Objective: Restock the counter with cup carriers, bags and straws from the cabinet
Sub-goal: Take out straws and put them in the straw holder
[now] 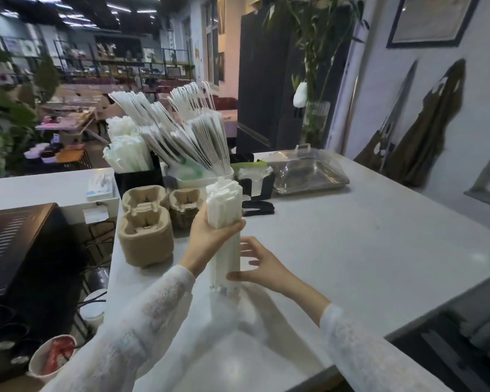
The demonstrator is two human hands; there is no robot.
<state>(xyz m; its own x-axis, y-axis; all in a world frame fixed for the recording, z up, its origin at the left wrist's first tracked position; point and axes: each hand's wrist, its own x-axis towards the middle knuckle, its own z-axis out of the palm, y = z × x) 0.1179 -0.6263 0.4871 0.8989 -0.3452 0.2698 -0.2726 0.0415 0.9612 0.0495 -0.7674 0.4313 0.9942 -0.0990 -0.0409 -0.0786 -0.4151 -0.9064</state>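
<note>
Straws (225, 219), wrapped in white and gathered into 1 tall bundle, stand upright with the bottom end on the counter (365, 236), long axis vertical. The left hand (210, 236) grips the bundle just below its top, fingers curled round it. The right hand (262, 267) is at the lower part with fingers spread and relaxed; whether they touch the wrap or hover just beside it I cannot tell (motion blur there). The black holder (138, 178), already packed with straws, stands beyond and to the left of the bundle, past the 2 stacks of pulp cup carriers (146, 230), with the paper bags (187, 131) fanned just right of it. So the left hand is the nearer one, and the move probably calls for lifting the bundle up and forward-left, kept vertical.
</note>
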